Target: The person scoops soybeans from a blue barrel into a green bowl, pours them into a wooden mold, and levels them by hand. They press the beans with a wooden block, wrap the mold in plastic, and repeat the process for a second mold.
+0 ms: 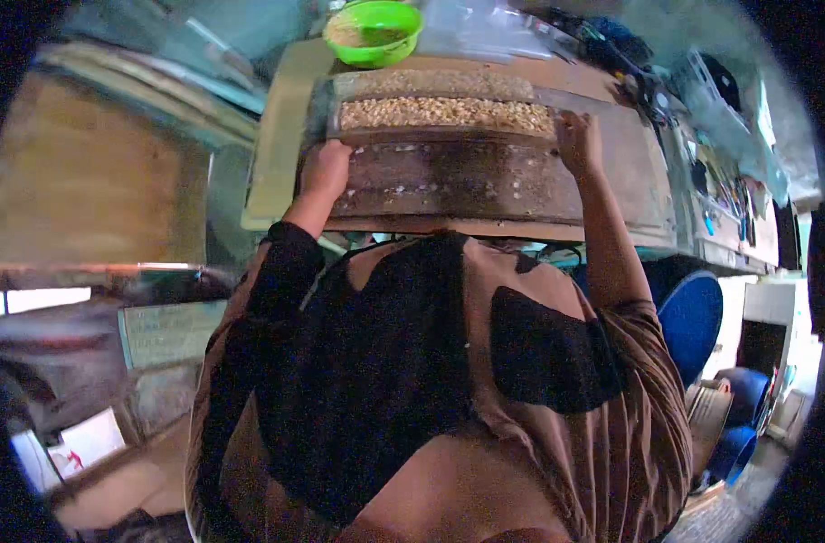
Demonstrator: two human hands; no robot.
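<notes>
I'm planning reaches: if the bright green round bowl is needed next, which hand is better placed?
Probably the left hand: the bright green round bowl stands ahead of it, slightly toward the centre. The right hand is farther off, at the right end of the long strip of pale, kernel-like pieces.

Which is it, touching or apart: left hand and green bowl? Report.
Apart: the head view shows a plain gap between left hand and green bowl.

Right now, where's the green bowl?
The green bowl is at the head view's top, left of centre, near the far edge of the table, beyond the pale pieces.
</notes>
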